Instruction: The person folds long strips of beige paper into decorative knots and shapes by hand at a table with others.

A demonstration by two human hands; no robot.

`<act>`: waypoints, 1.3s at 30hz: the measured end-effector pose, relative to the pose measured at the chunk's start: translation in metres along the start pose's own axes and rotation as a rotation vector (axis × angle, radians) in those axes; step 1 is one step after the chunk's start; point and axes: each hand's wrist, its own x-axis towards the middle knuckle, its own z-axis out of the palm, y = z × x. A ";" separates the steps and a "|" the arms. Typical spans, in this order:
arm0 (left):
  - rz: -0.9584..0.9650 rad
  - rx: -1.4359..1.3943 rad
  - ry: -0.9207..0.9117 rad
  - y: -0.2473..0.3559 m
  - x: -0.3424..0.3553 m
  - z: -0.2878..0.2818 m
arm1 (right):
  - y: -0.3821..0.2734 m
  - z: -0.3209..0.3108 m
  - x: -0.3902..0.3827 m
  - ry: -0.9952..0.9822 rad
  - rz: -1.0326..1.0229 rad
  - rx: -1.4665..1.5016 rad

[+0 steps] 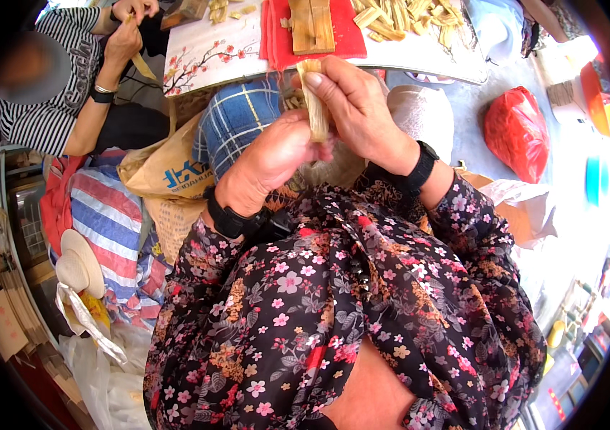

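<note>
A pale yellow, flat fibrous strip (315, 107) stands upright between my hands, just off the near edge of the table. My right hand (353, 104) is closed on its upper part, the thumb pressed along its face. My left hand (276, 147) is closed at the strip's lower end, with its fingertips partly hidden behind it. Just beyond my hands, a wooden block (311, 27) with a dark line along its top lies on a red cloth (351, 44). Similar yellow strips (409, 16) are heaped to the right of the cloth.
The white table (201, 61) has a printed blossom branch. At the left, another person in a striped shirt (25, 125) holds a similar strip. A brown paper sack (176, 158) and a striped woven bag (108, 215) stand left of me. A red plastic bag (517, 135) sits on the floor at right.
</note>
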 end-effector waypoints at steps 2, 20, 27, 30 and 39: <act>0.197 0.753 0.189 0.015 -0.003 0.002 | 0.009 0.005 -0.004 0.017 0.063 0.020; 0.624 0.291 0.378 0.025 -0.006 0.006 | -0.034 -0.019 -0.007 -0.289 0.092 -0.154; 0.589 0.042 0.186 0.040 -0.019 0.011 | -0.037 -0.034 -0.002 -0.151 0.039 -0.064; 0.697 0.210 0.265 0.038 -0.018 0.010 | -0.036 -0.032 -0.004 -0.240 0.063 0.264; 0.676 0.314 0.446 0.038 -0.022 0.028 | -0.021 -0.025 -0.007 -0.133 0.438 0.735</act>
